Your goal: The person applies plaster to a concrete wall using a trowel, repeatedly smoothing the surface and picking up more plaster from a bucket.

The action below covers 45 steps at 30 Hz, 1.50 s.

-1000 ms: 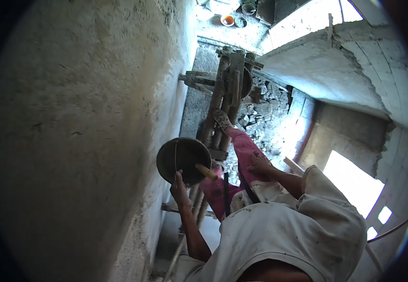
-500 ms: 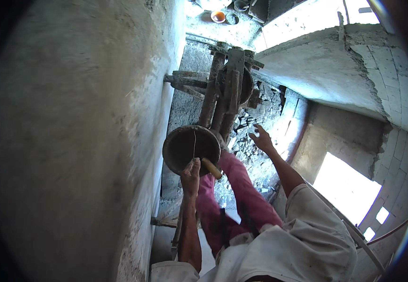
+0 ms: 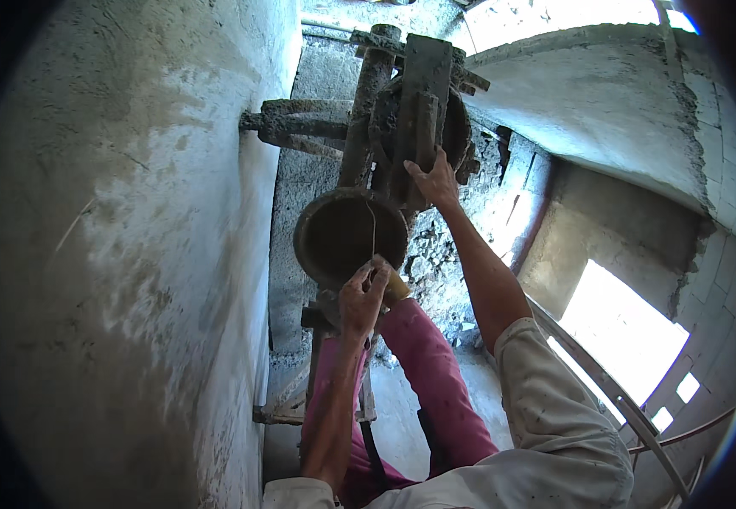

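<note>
My left hand is closed on the thin wire handle of a round, dark bucket, whose inside is in shadow. Beside those fingers a yellowish cylindrical handle juts over the rim; what it belongs to is hidden. Further ahead, my right hand reaches the near end of a long wooden float-like board with a narrower wooden grip on top. My right thumb and fingers are spread over the board, not wrapped round it. The board lies across a dark round pan.
Rough poles run forward under the bucket and pan, with wooden brackets reaching the left wall. A plastered wall rises close on my left. Rubble lies below to the right. A rail slants at the lower right.
My right hand has moved forward and left from open air onto the board. The left hand still grips the bucket's wire, and my view has shifted closer to the board.
</note>
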Each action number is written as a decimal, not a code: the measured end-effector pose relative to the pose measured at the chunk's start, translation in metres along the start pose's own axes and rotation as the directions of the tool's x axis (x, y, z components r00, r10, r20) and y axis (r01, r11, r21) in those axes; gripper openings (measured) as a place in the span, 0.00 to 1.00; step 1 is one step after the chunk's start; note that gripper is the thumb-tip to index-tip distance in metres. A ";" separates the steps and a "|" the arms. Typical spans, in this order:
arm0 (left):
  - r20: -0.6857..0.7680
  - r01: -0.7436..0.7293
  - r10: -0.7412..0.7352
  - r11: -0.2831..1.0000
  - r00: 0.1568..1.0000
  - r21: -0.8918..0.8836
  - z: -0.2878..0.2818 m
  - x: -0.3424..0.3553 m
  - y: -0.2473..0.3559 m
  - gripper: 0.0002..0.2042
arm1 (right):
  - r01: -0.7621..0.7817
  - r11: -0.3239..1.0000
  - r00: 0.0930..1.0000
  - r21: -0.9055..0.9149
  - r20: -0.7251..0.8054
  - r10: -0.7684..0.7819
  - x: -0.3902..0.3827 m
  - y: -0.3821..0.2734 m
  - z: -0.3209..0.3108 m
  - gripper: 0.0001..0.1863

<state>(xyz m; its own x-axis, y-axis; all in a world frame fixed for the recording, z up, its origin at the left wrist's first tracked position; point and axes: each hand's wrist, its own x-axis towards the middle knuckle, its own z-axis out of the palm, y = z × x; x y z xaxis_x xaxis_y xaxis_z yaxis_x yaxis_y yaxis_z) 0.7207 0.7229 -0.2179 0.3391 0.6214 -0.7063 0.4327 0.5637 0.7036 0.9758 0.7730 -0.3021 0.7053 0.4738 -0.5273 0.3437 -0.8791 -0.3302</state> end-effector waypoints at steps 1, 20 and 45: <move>-0.021 -0.044 0.045 0.999 0.999 0.026 -0.004 0.008 -0.020 0.16 | -0.019 1.000 1.000 0.017 0.005 0.019 -0.006 -0.023 0.008 0.46; 0.220 0.033 -0.021 0.998 0.975 -0.050 0.042 -0.009 0.004 0.18 | 0.160 0.970 0.917 0.182 -0.391 -0.077 -0.137 0.138 -0.134 0.31; -0.206 0.180 -0.105 0.902 0.973 0.393 -0.220 -0.350 -0.037 0.40 | -0.090 0.857 0.971 0.507 -0.148 0.189 -0.401 0.098 -0.247 0.30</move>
<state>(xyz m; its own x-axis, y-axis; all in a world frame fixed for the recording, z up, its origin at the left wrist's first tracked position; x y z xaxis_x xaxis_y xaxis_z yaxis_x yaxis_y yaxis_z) 0.4016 0.6041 0.0205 0.1125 0.6578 -0.7447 0.7795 0.4064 0.4767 0.8797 0.4840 0.0708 0.8415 0.2858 -0.4585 -0.0833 -0.7699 -0.6327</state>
